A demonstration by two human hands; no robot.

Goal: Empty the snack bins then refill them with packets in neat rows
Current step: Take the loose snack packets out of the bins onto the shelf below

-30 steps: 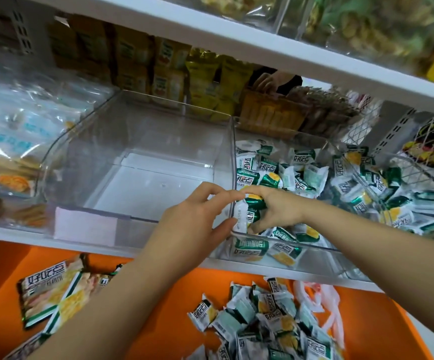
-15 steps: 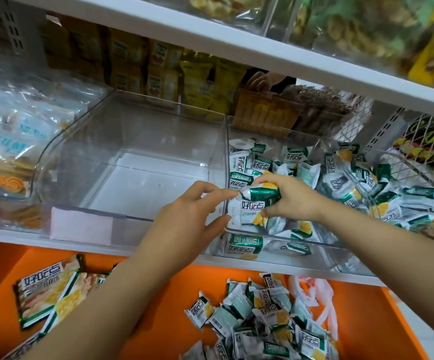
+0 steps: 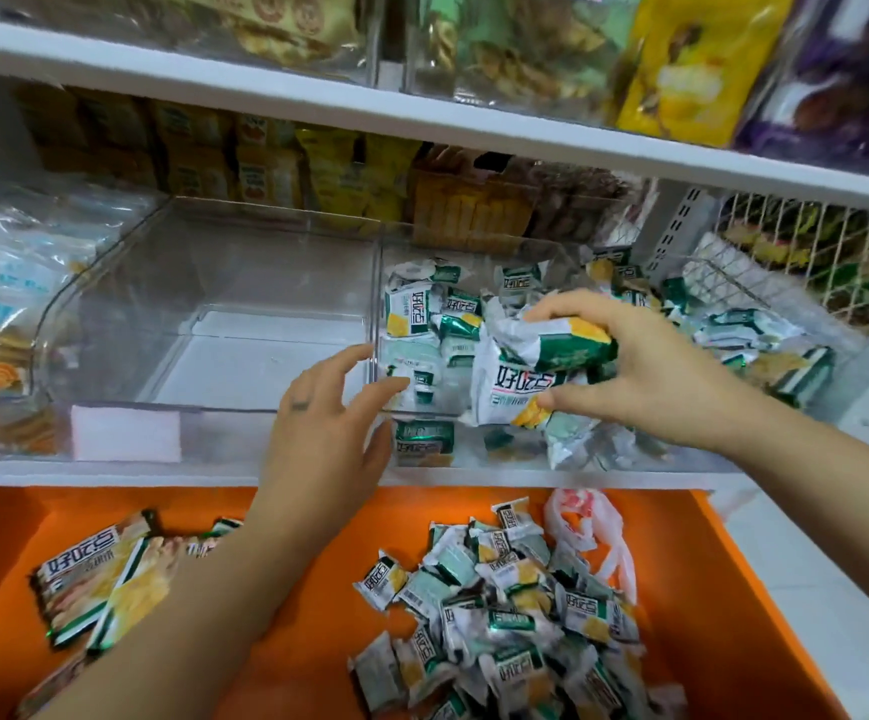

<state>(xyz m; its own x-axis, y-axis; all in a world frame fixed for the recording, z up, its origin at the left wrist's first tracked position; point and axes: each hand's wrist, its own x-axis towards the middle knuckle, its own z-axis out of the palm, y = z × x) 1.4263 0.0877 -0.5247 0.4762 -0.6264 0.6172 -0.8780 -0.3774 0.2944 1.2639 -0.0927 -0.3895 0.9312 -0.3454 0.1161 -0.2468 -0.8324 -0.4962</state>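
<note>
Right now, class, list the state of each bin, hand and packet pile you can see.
Left bin: empty.
Right bin: part full, jumbled.
Left hand: open, fingers spread.
Right hand: gripping packets above right bin.
Pile: loose heap on orange surface.

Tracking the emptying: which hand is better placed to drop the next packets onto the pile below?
Right. The right hand grips a bunch of packets above the bin; the left hand is open, holding nothing.

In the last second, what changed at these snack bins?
The right hand lifted a handful of packets up from the right bin. The left hand spread its fingers by the divider. The left bin and the pile below stayed put.
</note>
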